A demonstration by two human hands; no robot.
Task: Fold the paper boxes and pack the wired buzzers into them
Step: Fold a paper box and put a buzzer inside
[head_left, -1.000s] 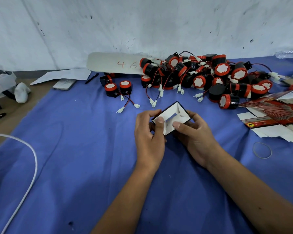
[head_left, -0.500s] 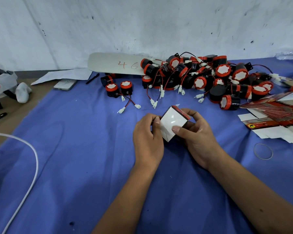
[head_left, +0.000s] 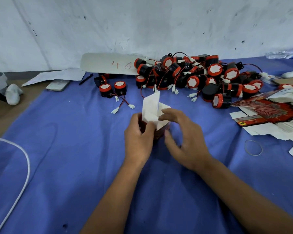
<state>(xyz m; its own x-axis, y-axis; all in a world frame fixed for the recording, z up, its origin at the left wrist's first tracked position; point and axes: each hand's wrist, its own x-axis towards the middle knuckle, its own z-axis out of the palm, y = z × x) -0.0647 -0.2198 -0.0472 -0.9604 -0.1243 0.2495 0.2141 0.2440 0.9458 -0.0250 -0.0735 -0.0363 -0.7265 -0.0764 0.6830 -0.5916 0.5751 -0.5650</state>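
A small paper box (head_left: 151,110), red outside and white inside, stands with its white flaps open upward at the middle of the blue cloth. My left hand (head_left: 139,141) grips its left side. My right hand (head_left: 184,141) touches the right flap with its fingertips, thumb near the box's lower edge. A heap of black and red wired buzzers (head_left: 201,76) lies beyond the box. Two separate buzzers (head_left: 112,89) sit to the left of the heap. A fanned stack of flat red boxes (head_left: 274,114) lies at the right.
A white plate marked 46 (head_left: 108,64) leans at the wall. A phone (head_left: 57,85), a pen (head_left: 85,79) and papers lie at the far left. A white cable (head_left: 24,166) curves at the left edge. A rubber band (head_left: 253,147) lies at the right.
The box has been turned over, so its open white flaps now point up. My right hand has shifted from holding the box's side to touching the right flap.
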